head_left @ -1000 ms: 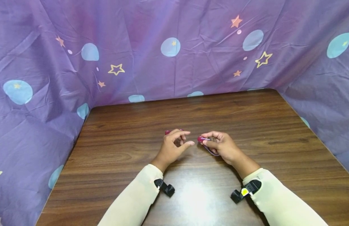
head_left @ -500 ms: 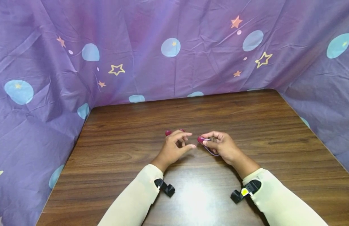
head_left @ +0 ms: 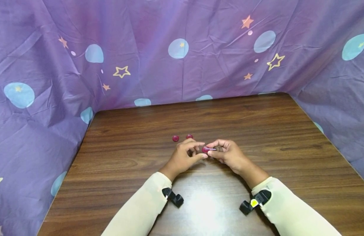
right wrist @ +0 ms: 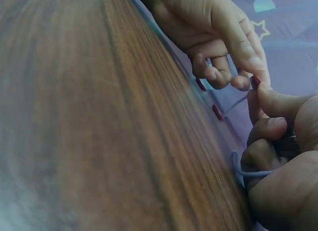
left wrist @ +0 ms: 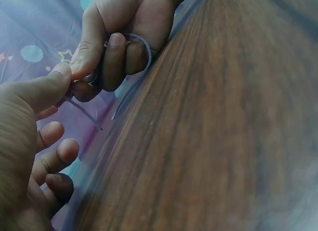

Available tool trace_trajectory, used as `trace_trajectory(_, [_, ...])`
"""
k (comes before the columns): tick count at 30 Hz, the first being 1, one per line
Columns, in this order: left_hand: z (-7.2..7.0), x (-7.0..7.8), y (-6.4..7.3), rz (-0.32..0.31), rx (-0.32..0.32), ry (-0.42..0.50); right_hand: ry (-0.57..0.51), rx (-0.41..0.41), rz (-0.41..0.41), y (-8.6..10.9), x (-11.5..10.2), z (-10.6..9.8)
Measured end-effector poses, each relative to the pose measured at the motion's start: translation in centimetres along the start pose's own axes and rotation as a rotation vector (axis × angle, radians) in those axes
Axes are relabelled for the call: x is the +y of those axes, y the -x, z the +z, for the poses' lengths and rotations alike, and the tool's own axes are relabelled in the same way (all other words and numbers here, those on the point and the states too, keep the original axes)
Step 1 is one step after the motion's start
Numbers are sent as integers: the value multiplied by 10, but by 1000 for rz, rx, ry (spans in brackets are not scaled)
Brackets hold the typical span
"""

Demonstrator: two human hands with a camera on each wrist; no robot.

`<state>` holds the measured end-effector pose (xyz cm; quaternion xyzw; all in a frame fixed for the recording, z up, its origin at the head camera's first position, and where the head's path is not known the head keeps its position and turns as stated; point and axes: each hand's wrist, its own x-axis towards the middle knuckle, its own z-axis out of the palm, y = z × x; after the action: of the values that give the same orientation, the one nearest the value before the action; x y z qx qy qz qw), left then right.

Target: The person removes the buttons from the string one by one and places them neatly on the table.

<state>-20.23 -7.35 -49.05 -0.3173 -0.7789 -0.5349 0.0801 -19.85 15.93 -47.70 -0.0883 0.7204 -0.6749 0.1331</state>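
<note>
A small red button-like disc (head_left: 204, 149) sits between the fingertips of both hands, with a thin lilac cord (head_left: 210, 149) lying across it. Thumb and forefinger of my right hand (head_left: 230, 155) pinch the disc and cord from the right. From the left, the thumb and forefinger of my left hand (head_left: 184, 154) close on the disc's edge, its other fingers loosely bent. In the left wrist view a short cord end (left wrist: 85, 114) hangs below the meeting fingertips. The rest of the cord (left wrist: 147, 49) loops round my right fingers. Fingertips partly hide the disc (right wrist: 255, 82) in the right wrist view.
Two more red discs lie on the brown wooden table (head_left: 134, 203) just beyond my left hand: one disc (head_left: 175, 138) to the left, another disc (head_left: 189, 136) nearer the knuckles. A purple curtain (head_left: 152, 62) with stars and planets surrounds the table's back and sides.
Both hands have come together: the right has moved slightly left with the disc and cord, and the left fingertips have closed from an open gap onto the disc's edge.
</note>
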Motion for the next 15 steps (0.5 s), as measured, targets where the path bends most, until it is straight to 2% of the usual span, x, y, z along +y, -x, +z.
trace_trajectory(10, [2,-1,0,27,13,5,8,-6,-3,1,0,2])
trace_trajectory(15, [2,0,0,11,2,3,6,-1,1,1,0,2])
